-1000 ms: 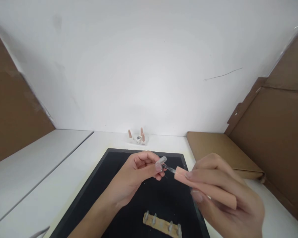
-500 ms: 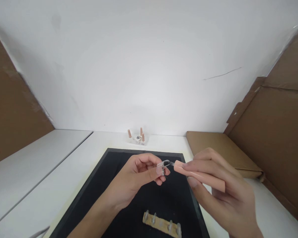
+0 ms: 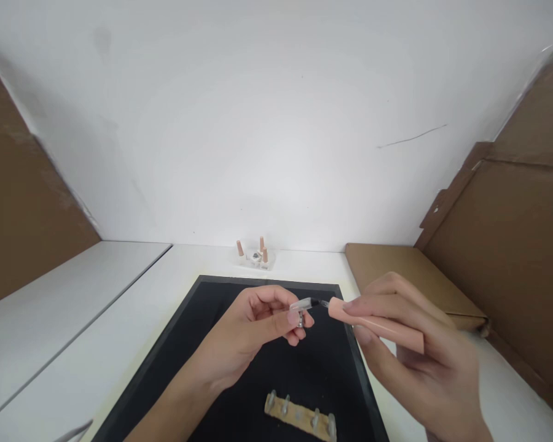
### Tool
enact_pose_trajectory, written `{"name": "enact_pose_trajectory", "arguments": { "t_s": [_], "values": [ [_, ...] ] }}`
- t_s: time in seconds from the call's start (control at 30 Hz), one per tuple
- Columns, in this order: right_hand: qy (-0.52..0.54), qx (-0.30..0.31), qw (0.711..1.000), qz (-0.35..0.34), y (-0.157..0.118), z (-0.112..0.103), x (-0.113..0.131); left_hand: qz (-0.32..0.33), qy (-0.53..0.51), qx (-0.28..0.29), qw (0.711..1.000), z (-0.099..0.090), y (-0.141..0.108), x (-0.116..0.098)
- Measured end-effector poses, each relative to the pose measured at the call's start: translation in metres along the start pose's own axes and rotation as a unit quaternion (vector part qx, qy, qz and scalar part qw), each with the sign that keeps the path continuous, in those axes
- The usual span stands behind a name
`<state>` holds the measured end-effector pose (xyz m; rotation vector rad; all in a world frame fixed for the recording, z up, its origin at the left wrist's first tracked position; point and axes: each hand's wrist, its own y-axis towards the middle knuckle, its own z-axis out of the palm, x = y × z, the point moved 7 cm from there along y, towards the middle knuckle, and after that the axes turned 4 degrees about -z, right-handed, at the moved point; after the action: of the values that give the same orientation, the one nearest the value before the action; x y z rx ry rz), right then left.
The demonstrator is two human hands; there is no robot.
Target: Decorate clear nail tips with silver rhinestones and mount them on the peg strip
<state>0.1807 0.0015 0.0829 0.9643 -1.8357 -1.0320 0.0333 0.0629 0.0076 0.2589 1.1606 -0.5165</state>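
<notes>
Pinched between thumb and fingers of my left hand [image 3: 262,325] is a small metal stand that carries a clear false nail [image 3: 301,304], its tip pointing right. My right hand [image 3: 419,344] grips the peach handle of a nail polish brush [image 3: 378,325]. The dark bristles of the brush lie at the free end of the nail. Below, on the black mat [image 3: 239,405], lies a tan strip [image 3: 299,417] with several clear false nails standing on it near both ends.
At the back by the wall, a clear holder [image 3: 253,264] carries peach-capped bottles. A flat cardboard box [image 3: 396,270] lies at the right, and cardboard panels [image 3: 529,245] flank both sides. A grey cable-like thing [image 3: 76,431] shows at the lower left.
My right hand has moved slightly right with the brush, so the bristles now sit at the nail's tip. My left hand has tilted the nail a little.
</notes>
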Motion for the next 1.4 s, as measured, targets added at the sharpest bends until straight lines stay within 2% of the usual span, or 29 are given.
{"name": "enact_pose_trajectory", "arguments": {
  "t_s": [0.33, 0.63, 0.93, 1.27, 1.4],
  "values": [
    [-0.007, -0.029, 0.999, -0.017, -0.003, -0.003, 0.003, 0.006, 0.0, 0.002, 1.0, -0.003, 0.001, -0.002],
    [-0.007, 0.012, 1.0, -0.015, 0.001, 0.003, 0.006, 0.014, -0.024, 0.023, 0.999, 0.002, 0.004, -0.002],
    [-0.011, 0.01, 1.0, -0.016, -0.005, -0.001, 0.005, 0.018, -0.01, 0.027, 0.999, 0.002, 0.001, -0.002],
    [-0.001, -0.025, 1.0, -0.019, -0.001, -0.002, 0.008, 0.103, 0.079, 0.001, 0.992, -0.005, 0.001, -0.008],
    [-0.008, 0.013, 1.0, -0.022, 0.006, 0.004, 0.011, 0.113, 0.1, 0.001, 0.989, -0.001, 0.003, -0.011]
  ]
}}
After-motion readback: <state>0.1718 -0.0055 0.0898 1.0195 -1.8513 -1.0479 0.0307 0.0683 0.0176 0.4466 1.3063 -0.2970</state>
